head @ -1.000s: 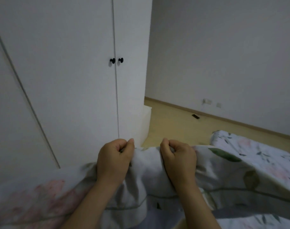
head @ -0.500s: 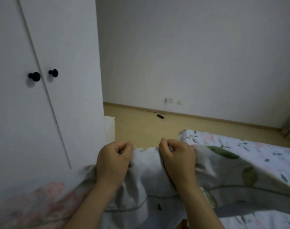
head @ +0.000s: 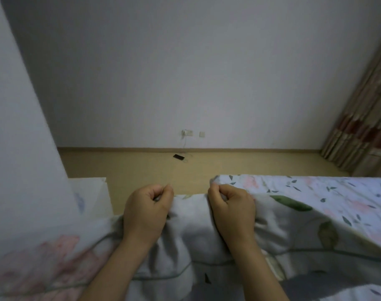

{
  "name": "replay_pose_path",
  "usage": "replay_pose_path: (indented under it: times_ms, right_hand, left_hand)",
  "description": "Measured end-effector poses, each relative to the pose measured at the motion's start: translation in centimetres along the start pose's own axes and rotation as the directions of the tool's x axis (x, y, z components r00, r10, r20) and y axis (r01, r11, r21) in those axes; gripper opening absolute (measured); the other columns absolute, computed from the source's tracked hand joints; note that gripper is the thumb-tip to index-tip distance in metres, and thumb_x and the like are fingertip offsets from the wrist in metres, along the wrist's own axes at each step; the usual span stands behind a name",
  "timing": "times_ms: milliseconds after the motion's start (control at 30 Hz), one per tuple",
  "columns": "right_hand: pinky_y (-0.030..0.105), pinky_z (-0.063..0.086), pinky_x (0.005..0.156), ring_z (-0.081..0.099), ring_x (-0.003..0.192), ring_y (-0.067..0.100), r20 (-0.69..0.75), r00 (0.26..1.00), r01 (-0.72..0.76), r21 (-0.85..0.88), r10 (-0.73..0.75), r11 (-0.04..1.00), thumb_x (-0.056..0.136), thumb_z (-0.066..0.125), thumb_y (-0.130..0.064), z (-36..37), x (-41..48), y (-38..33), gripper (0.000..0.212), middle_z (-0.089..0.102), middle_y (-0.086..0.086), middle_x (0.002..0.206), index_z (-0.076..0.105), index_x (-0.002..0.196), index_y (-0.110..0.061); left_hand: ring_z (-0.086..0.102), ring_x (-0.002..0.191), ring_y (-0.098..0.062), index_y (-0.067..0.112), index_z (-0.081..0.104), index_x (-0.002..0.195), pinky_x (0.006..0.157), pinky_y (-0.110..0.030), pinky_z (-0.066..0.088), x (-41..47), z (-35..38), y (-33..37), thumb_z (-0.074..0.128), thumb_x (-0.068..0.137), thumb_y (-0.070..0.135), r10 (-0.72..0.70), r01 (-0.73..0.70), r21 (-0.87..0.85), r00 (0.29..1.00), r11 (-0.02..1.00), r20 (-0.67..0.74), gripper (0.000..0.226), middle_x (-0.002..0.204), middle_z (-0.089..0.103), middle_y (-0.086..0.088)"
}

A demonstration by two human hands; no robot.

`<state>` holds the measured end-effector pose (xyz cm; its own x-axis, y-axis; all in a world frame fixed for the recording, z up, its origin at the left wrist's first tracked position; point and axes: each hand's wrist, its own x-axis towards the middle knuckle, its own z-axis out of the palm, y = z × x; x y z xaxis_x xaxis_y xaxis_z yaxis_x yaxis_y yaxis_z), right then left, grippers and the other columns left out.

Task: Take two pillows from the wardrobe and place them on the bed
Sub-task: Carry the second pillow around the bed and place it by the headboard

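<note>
Big plain white wall (head: 206,72) fills the far side of the room, with a light wooden floor (head: 239,164) running along below it. On the left edge stands the tall white wardrobe (head: 18,148), seen side-on, a low white cabinet (head: 92,196) just beside its base. The bed (head: 328,205) in its pale floral sheet with green leaves and pink blooms reaches in from the right. Striped brown and red curtain (head: 363,118) hangs in the far right corner.

Now the pillow: a soft white floral-cased pillow (head: 189,233) is bunched up right in front of the person, its right side against the bed's near edge; whether it rests on the bed I cannot tell. The left hand (head: 146,211) has its grip closed into a fist, pinching the pillow's top edge. The right hand (head: 230,211) does the same just beside it, fingers curled tight on the fabric.

Small things: two white wall sockets (head: 192,133) low on the wall, one with a plug and thin cord dropping down, and a small black flat object (head: 178,157) on the floor below. No writing or labels readable anywhere.
</note>
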<state>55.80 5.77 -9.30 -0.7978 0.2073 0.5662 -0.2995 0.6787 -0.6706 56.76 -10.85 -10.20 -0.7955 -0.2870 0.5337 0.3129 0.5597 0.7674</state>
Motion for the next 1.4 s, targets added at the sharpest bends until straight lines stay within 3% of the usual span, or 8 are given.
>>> replay_pose_path:
  times_ms: [167,367,733,1100,1267,1400]
  right_hand:
    - [0.027,0.03,0.062,0.028,0.041,0.011,-0.013,1.0,-0.005,0.016,0.005,1.0,0.085,0.056,-0.026,4.0,8.2,3.2,0.052,0.025,-0.002,0.037,0.027,0.043,-0.017]
    - [0.029,0.029,0.061,0.036,0.047,0.025,-0.026,1.0,0.009,-0.019,-0.01,1.0,0.084,0.059,-0.022,9.1,17.2,6.0,0.054,0.02,0.0,0.04,0.024,0.043,-0.016]
    - [0.029,0.031,0.059,0.04,0.046,0.021,-0.06,0.998,-0.042,-0.091,0.037,0.995,0.084,0.057,-0.025,23.8,31.5,8.9,0.048,0.027,0.001,0.039,0.03,0.045,-0.014]
    - [0.03,0.033,0.066,0.035,0.045,0.018,-0.167,0.98,-0.132,-0.15,0.107,0.98,0.084,0.057,-0.027,35.1,44.9,12.1,0.052,0.025,0.001,0.037,0.028,0.043,-0.016]
    - [0.034,0.039,0.064,0.038,0.048,0.02,-0.197,0.974,-0.144,-0.153,0.113,0.978,0.083,0.057,-0.026,39.6,52.7,16.5,0.05,0.024,-0.001,0.039,0.028,0.043,-0.017]
    - [0.035,0.041,0.064,0.038,0.048,0.02,-0.217,0.97,-0.141,-0.152,0.106,0.978,0.083,0.058,-0.026,41.7,59.0,19.7,0.051,0.021,0.0,0.039,0.027,0.043,-0.017]
  left_hand:
    - [0.025,0.045,-0.011,0.009,0.03,0.053,0.047,-0.03,0.027,7.9,5.5,-1.9,0.053,0.078,0.04,0.012,-0.012,0.004,1.0,1.0,0.007,0.046,0.046,0.024,0.004]
    - [0.027,0.038,-0.008,0.016,0.032,0.049,0.041,-0.023,0.023,16.5,11.1,-4.7,0.053,0.079,0.037,0.029,-0.029,-0.017,1.0,0.999,0.007,0.042,0.039,0.03,0.003]
    - [0.027,0.045,-0.014,0.005,0.028,0.051,0.046,-0.033,0.029,34.4,18.2,-15.2,0.052,0.079,0.036,0.027,-0.021,-0.075,0.996,0.997,0.08,0.048,0.044,0.025,0.0]
    - [0.031,0.039,-0.008,0.013,0.034,0.054,0.043,-0.023,0.026,51.5,26.2,-22.7,0.053,0.079,0.036,0.112,-0.096,-0.103,0.979,0.99,0.171,0.039,0.041,0.035,0.002]
    - [0.023,0.046,-0.013,0.01,0.03,0.06,0.048,-0.03,0.027,58.8,33.1,-25.8,0.053,0.078,0.04,0.103,-0.086,-0.103,0.98,0.991,0.17,0.042,0.048,0.021,0.001]
    - [0.023,0.046,-0.014,0.011,0.029,0.057,0.048,-0.03,0.027,64.2,38.1,-26.5,0.052,0.077,0.041,0.126,-0.108,-0.106,0.976,0.988,0.179,0.043,0.048,0.021,0.0]
